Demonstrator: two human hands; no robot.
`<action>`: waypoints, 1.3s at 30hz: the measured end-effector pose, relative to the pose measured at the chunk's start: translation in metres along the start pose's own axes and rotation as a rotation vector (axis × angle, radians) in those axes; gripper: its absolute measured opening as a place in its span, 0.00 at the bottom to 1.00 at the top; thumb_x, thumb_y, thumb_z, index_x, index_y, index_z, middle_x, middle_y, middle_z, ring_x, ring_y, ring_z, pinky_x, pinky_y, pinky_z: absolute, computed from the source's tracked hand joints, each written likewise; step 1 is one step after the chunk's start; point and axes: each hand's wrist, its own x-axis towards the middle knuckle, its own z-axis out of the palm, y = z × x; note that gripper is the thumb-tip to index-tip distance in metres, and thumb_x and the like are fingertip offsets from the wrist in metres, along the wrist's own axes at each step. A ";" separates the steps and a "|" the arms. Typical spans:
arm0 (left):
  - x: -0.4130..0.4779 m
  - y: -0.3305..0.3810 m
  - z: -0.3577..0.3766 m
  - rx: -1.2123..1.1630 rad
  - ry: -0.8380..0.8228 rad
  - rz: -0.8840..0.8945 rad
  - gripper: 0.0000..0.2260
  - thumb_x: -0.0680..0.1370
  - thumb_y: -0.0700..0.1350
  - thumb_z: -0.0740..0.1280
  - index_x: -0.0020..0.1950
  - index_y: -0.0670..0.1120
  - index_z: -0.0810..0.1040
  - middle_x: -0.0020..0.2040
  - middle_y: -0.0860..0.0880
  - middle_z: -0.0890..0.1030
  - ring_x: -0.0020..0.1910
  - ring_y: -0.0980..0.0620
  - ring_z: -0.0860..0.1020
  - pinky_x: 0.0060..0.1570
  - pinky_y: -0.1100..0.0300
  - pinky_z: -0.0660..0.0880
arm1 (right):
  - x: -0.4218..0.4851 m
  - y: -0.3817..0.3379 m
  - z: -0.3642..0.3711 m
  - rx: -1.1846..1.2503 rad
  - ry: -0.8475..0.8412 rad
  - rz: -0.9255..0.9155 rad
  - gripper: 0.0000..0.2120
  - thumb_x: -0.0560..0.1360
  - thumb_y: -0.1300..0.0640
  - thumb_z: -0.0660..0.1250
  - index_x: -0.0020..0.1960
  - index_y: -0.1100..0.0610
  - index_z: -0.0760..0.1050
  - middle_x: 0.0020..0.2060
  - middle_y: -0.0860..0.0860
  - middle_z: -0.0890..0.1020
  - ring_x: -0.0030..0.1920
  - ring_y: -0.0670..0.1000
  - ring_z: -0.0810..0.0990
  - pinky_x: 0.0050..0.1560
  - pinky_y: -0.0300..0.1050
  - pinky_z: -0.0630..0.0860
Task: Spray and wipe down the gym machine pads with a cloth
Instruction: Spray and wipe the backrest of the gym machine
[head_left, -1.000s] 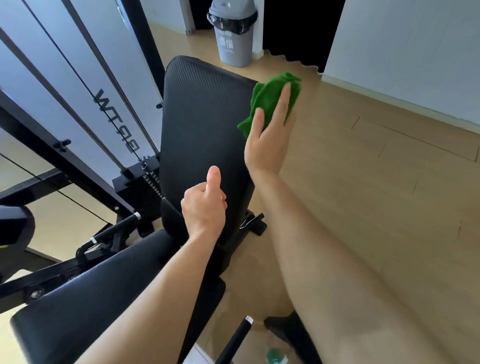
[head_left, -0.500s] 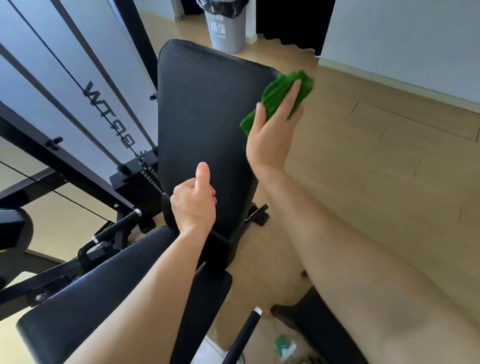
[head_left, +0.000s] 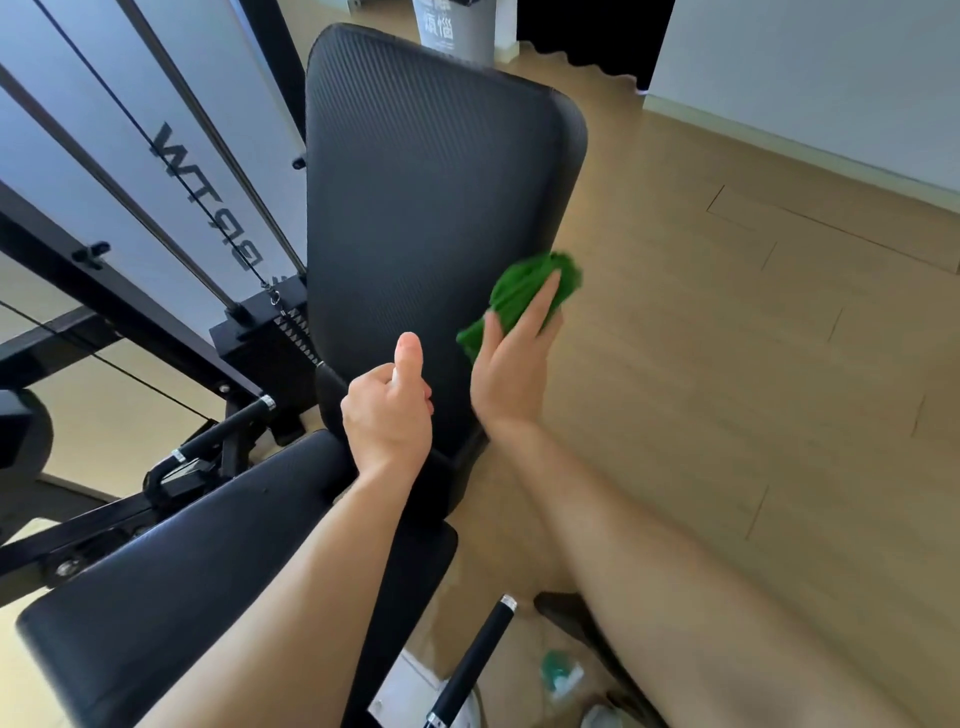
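Right hand (head_left: 511, 374): grip apart, flat fingers pressing green cloth (head_left: 524, 291) onto lower right edge of back pad (head_left: 426, 197), likely spreading wiping pressure. Left hand (head_left: 387, 415): fingers curled, thumb up, near pad base; cannot tell whether grip holds anything.

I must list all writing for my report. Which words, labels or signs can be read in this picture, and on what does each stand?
"BRTW": large dark letters on the white panel of the machine, seen upside down; the first letter is uncertain.
"烦恼": white characters on the grey bin at the top edge.
The black pad shows no text.
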 end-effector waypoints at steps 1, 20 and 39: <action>-0.002 0.002 -0.001 -0.006 -0.002 -0.006 0.34 0.72 0.73 0.55 0.29 0.43 0.76 0.25 0.50 0.79 0.32 0.46 0.78 0.47 0.40 0.81 | 0.026 -0.018 -0.008 0.039 0.086 -0.046 0.32 0.83 0.57 0.61 0.81 0.65 0.50 0.73 0.66 0.64 0.68 0.62 0.70 0.63 0.30 0.59; -0.008 -0.065 0.016 -0.041 0.039 -0.148 0.32 0.71 0.72 0.56 0.26 0.44 0.74 0.24 0.49 0.77 0.31 0.48 0.78 0.49 0.44 0.80 | -0.104 0.095 0.045 -0.281 -0.235 0.136 0.41 0.81 0.41 0.58 0.81 0.58 0.39 0.76 0.68 0.61 0.69 0.65 0.74 0.60 0.52 0.79; 0.000 -0.040 0.011 -0.066 0.032 -0.077 0.33 0.71 0.72 0.56 0.27 0.44 0.75 0.25 0.50 0.78 0.31 0.50 0.78 0.44 0.51 0.78 | -0.085 0.057 0.032 -0.201 -0.203 0.236 0.41 0.82 0.48 0.63 0.81 0.64 0.42 0.78 0.65 0.58 0.73 0.62 0.69 0.66 0.44 0.70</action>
